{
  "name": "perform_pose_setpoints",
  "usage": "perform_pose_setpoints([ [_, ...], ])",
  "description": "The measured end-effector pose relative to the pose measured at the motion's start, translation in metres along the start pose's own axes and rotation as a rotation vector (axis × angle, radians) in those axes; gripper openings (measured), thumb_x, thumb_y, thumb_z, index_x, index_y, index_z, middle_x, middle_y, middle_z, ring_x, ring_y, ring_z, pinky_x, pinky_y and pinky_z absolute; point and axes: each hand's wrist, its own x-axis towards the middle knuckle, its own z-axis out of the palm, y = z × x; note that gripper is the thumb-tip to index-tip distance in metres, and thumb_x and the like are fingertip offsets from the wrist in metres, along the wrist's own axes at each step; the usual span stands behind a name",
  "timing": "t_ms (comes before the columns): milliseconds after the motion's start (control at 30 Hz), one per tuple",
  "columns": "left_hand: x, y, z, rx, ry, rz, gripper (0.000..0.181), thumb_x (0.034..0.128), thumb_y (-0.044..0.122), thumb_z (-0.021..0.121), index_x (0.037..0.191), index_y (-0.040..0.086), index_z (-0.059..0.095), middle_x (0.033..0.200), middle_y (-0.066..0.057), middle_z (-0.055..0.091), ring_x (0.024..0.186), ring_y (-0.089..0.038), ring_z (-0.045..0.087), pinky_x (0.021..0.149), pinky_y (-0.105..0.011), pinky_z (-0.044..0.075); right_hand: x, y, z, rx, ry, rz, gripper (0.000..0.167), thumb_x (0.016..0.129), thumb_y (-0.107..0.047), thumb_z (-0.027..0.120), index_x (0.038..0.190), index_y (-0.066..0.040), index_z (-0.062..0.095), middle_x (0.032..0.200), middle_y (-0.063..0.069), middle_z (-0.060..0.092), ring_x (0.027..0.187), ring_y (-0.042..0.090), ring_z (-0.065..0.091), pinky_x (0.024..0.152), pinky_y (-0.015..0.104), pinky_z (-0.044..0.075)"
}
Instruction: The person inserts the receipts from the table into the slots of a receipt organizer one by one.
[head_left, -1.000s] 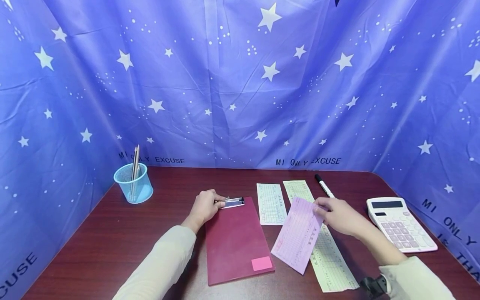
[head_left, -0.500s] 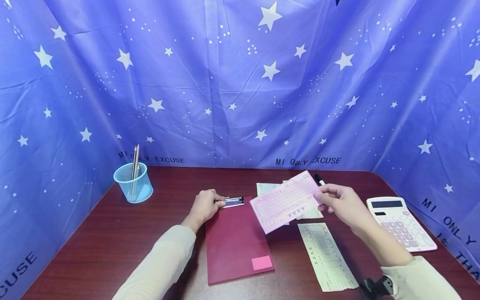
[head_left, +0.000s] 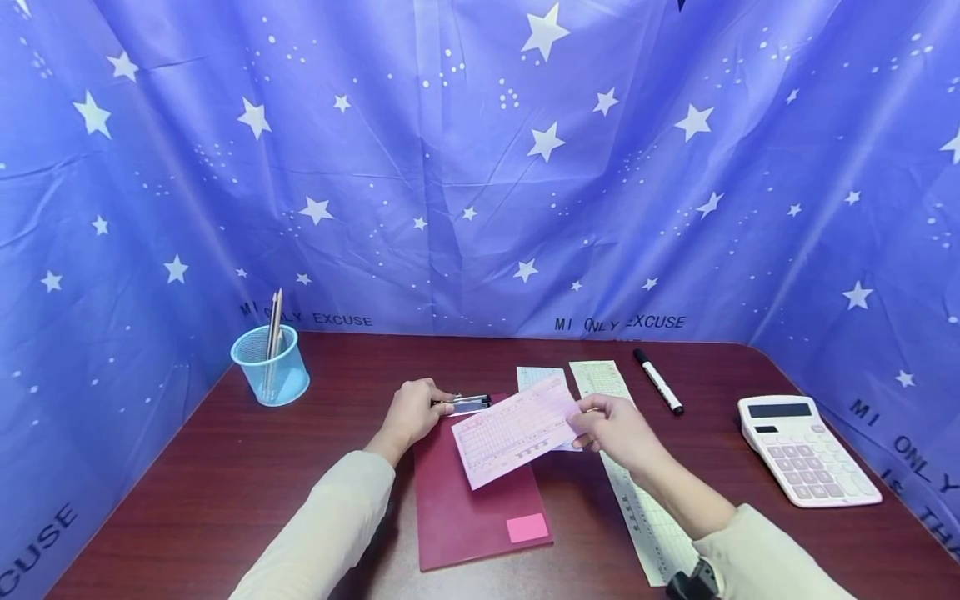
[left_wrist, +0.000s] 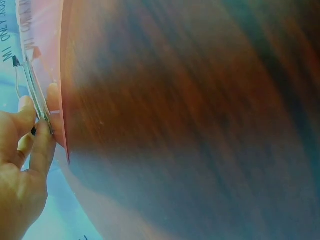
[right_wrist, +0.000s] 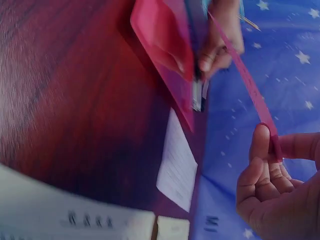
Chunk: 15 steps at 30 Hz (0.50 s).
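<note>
op: so where's the pink slip (head_left: 513, 433) right now?

reply: up above the dark red clipboard (head_left: 456, 533), tilted. the person's right hand (head_left: 615, 427) has it pinched by one end, thumb against fingers.

op: and the left hand (head_left: 412, 410)?

reply: gripping the metal clip (head_left: 471, 407) at the clipboard's far end. can't tell if the clip is lifted.

op: what else is around?

reply: a bluish white slip (head_left: 531, 377) partly hidden behind the pink one, pale green paper (head_left: 645, 525) passing under the right arm (head_left: 682, 492), a black-capped marker (head_left: 660, 383) past that, and a white calculator (head_left: 810, 454) well off to the right. blue mesh cup (head_left: 291, 385) with pencils (head_left: 275, 321) sits over on the left, starry curtain (head_left: 465, 167) behind it all.
</note>
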Motion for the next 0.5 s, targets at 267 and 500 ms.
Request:
perform_pose_setpoints([
  [267, -0.001, 0.0, 0.0, -0.008, 0.009, -0.003, 0.017, 0.0843, 0.013, 0.082, 0.101, 0.01, 0.083, 0.081, 0.0, 0.066, 0.079, -0.024, 0.066, 0.072, -0.038, 0.053, 0.008, 0.01, 0.042, -0.054, 0.03, 0.04, 0.007, 0.089, -0.002, 0.064, 0.091, 0.005, 0.064, 0.071, 0.005, 0.068, 0.062, 0.016, 0.067, 0.059, 0.029, 0.051],
  [500, 0.0, 0.003, 0.0, -0.012, 0.003, -0.03, 0.016, 0.0853, 0.014, 0.082, 0.1, 0.01, 0.083, 0.083, -0.001, 0.067, 0.08, -0.024, 0.067, 0.074, -0.039, 0.054, 0.015, 0.015, 0.069, 0.019, 0.074, 0.127, 0.006, 0.091, 0.0, 0.061, 0.09, 0.006, 0.062, 0.074, 0.012, 0.067, 0.059, 0.016, 0.068, 0.059, 0.03, 0.058],
])
